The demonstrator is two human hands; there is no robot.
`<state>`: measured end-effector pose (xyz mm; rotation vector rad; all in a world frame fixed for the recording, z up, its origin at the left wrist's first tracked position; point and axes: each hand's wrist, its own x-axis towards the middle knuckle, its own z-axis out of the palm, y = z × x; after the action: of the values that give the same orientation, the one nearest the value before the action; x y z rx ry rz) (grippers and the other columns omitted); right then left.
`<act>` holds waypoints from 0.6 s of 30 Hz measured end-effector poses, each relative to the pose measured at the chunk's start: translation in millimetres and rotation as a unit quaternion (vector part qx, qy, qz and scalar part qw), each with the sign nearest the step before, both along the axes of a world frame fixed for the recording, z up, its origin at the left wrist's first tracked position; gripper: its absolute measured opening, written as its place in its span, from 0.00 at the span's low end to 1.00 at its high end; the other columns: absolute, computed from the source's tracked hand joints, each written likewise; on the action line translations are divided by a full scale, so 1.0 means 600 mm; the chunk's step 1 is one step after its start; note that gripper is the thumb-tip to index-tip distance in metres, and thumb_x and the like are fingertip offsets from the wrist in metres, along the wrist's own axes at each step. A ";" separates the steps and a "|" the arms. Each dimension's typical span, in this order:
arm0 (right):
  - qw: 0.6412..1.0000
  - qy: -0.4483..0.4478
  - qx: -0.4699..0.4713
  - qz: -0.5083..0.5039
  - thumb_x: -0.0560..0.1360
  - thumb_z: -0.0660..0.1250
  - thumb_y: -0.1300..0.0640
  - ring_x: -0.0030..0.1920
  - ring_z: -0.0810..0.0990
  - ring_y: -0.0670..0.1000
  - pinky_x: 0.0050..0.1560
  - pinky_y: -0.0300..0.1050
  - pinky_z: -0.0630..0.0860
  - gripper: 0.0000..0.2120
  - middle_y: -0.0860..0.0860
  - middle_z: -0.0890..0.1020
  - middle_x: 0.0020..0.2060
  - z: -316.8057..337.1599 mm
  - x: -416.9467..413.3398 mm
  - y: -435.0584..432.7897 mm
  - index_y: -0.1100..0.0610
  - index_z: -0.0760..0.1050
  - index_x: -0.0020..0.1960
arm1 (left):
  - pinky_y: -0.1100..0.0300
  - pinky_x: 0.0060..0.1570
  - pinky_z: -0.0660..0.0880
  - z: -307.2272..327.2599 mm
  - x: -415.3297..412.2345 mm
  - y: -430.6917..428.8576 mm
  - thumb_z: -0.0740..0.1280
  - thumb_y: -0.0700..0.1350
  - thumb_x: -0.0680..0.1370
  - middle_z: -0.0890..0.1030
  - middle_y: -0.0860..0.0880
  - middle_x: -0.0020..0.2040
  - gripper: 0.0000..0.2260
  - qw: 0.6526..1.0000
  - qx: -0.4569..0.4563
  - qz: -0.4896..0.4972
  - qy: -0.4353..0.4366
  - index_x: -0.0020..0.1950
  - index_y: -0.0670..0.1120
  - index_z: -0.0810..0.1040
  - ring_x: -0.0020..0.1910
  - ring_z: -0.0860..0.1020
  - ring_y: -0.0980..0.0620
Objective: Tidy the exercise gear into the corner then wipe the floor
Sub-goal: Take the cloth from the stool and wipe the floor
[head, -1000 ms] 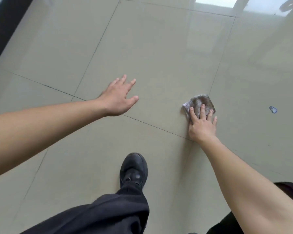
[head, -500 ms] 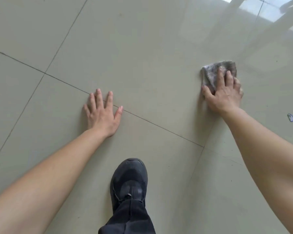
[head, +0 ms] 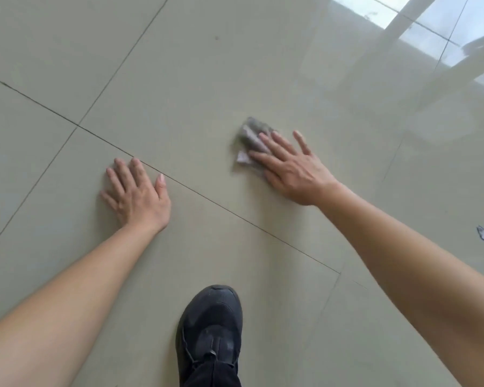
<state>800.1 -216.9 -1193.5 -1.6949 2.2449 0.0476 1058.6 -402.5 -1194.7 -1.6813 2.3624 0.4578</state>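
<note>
A crumpled grey cloth (head: 250,135) lies on the glossy beige tiled floor (head: 207,65), blurred by motion. My right hand (head: 288,166) presses flat on the cloth, fingers spread and pointing up-left, covering its lower right part. My left hand (head: 136,192) rests flat on the floor to the left, palm down, fingers apart, holding nothing. No exercise gear is in view.
My black shoe (head: 210,333) stands on the floor at the bottom centre, between my arms. A small grey scrap (head: 482,233) lies on the tile at the far right. Bright window reflections (head: 430,32) show on the floor at the top right.
My right hand has slid the cloth leftward across the tile, towards my left hand. My left hand stays planted flat on the floor where it landed.
</note>
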 end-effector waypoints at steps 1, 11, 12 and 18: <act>0.995 0.016 0.003 -0.094 0.82 0.46 0.41 0.81 0.48 0.53 0.78 0.61 0.40 0.26 0.49 0.50 0.81 -0.001 -0.053 -0.003 0.42 0.53 0.80 | 0.37 0.74 0.45 -0.001 0.002 -0.003 0.50 0.55 0.83 0.45 0.44 0.81 0.28 1.000 -0.002 -0.006 0.001 0.81 0.46 0.50 0.79 0.43 0.43; 0.993 -0.019 -0.018 -0.114 0.83 0.53 0.52 0.80 0.43 0.64 0.77 0.62 0.40 0.28 0.53 0.48 0.81 -0.015 0.111 -0.122 0.47 0.51 0.81 | 0.36 0.72 0.50 -0.003 0.054 -0.074 0.55 0.49 0.83 0.53 0.42 0.80 0.24 0.997 -0.068 0.034 0.011 0.78 0.44 0.60 0.78 0.51 0.42; 0.999 -0.038 -0.018 -0.023 0.82 0.55 0.53 0.80 0.44 0.64 0.77 0.62 0.41 0.28 0.53 0.50 0.81 -0.016 0.146 -0.118 0.47 0.54 0.81 | 0.35 0.72 0.50 -0.005 0.055 -0.082 0.55 0.49 0.83 0.53 0.42 0.80 0.24 0.996 -0.072 0.045 0.018 0.78 0.44 0.60 0.78 0.51 0.42; 0.993 0.004 -0.022 0.113 0.84 0.48 0.42 0.81 0.51 0.55 0.78 0.62 0.44 0.24 0.49 0.55 0.81 -0.006 -0.002 -0.162 0.41 0.57 0.79 | 0.37 0.72 0.47 -0.014 0.044 -0.120 0.52 0.50 0.83 0.51 0.43 0.81 0.24 0.995 -0.076 0.063 0.026 0.79 0.45 0.57 0.79 0.48 0.46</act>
<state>798.7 -314.2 -1197.4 -1.9683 2.0643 0.0570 1085.2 -474.5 -1202.8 -1.9171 2.3919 0.3545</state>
